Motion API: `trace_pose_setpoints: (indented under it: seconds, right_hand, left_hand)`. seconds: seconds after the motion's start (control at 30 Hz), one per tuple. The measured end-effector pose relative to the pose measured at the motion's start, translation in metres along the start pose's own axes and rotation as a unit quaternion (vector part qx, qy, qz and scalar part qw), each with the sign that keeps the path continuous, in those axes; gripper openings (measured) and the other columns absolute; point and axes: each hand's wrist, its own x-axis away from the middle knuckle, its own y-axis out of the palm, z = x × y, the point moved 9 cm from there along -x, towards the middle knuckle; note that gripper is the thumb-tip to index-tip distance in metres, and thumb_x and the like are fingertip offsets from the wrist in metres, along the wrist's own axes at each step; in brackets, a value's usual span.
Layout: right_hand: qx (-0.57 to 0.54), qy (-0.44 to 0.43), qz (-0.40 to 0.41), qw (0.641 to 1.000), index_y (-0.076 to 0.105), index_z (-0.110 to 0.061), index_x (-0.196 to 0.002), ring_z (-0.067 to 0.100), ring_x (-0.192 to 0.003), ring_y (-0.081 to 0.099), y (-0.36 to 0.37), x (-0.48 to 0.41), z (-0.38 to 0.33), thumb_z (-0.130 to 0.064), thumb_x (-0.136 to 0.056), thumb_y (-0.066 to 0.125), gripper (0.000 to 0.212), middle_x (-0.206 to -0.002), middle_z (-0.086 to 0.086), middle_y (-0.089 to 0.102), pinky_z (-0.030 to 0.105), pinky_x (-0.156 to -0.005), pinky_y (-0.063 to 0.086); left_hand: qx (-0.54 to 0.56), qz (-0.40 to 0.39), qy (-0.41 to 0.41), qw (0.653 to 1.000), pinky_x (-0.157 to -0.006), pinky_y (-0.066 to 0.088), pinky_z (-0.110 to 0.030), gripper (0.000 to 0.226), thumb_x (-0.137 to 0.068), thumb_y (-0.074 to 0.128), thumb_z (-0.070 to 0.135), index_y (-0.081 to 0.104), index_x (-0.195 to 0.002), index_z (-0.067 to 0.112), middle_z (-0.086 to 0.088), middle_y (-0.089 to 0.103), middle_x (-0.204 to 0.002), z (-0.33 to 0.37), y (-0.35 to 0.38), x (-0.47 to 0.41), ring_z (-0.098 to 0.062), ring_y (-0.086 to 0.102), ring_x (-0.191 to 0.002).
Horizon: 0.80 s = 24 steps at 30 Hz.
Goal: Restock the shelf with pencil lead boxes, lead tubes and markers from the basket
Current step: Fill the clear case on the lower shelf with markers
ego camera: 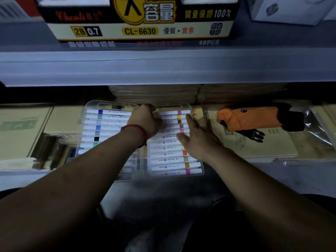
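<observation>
1. So far left on the lower shelf (16, 176) there's a pile of tan flat boxes (21, 128), with some shiny wrapped packs (52, 151) just in front of them.
2. Next over is the marker case (107, 124), clear plastic, lying flat on that same shelf with its near edge sticking out past the shelf front. White acrylic markers (101, 117) with coloured bands sit in rows in both halves.
3. Left hand (145, 119), with a red string bracelet (135, 127) on the wrist, is at the far middle of the case. Its fingers (151, 107) are curled over the back edge there, gripping it.
4. Right hand (199, 137) lies on the right half of the case, fingers (190, 122) straight and a bit spread, pressing on the lid, not wrapped round anything.
5. Behind the case is a stack of brown cardboard-looking stuff (156, 93); too dark to tell what it is.
6. Right of the case, an orange and black pouch (254, 118) with a black buckle (256, 136) lies on a tan notebook (263, 148).
7. Up top, on the grey upper shelf (163, 66), sits a pencil lead box (141, 20) marked 2B 0.7.
</observation>
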Motion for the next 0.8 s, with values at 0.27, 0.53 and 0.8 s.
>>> trace_pose_setpoints:
  seconds: [0.27, 0.53, 0.8]
  right_hand:
    - [-0.001, 0.019, 0.005, 1.000, -0.002, -0.029, -0.161, 0.036, -0.153, 0.008, -0.001, -0.002, 0.003, -0.054, -0.102, 0.040, 0.076, -0.165, 0.013, -0.012, 0.048, -0.119, 0.028]
    - [0.008, 0.015, 0.013, 1.000, -0.001, -0.029, -0.161, 0.036, -0.150, 0.017, -0.003, 0.001, 0.002, -0.054, -0.102, 0.040, 0.076, -0.164, 0.012, -0.008, 0.044, -0.114, 0.032]
    - [0.004, 0.008, 0.007, 1.000, -0.002, -0.029, -0.161, 0.036, -0.152, 0.014, -0.003, 0.001, 0.003, -0.056, -0.102, 0.041, 0.078, -0.165, 0.011, -0.011, 0.044, -0.115, 0.033]
  left_hand:
    - [0.315, 0.006, -0.083, 0.945, -0.080, 0.061, -0.052, 0.018, -0.082, 0.073, 0.005, 0.078, -0.088, 0.021, 0.000, 0.077, -0.095, -0.028, 0.007, 0.007, -0.026, 0.072, -0.076]
    - [0.322, 0.045, -0.092, 0.941, -0.068, 0.057, -0.042, 0.006, -0.081, 0.078, 0.015, 0.077, -0.084, 0.020, -0.008, 0.072, -0.070, -0.033, 0.003, 0.005, -0.021, 0.063, -0.062]
    - [0.292, 0.072, -0.026, 0.953, -0.079, 0.062, -0.037, 0.014, -0.091, 0.072, 0.010, 0.075, -0.079, 0.017, -0.002, 0.073, -0.069, -0.013, -0.010, 0.008, -0.015, 0.069, -0.063]
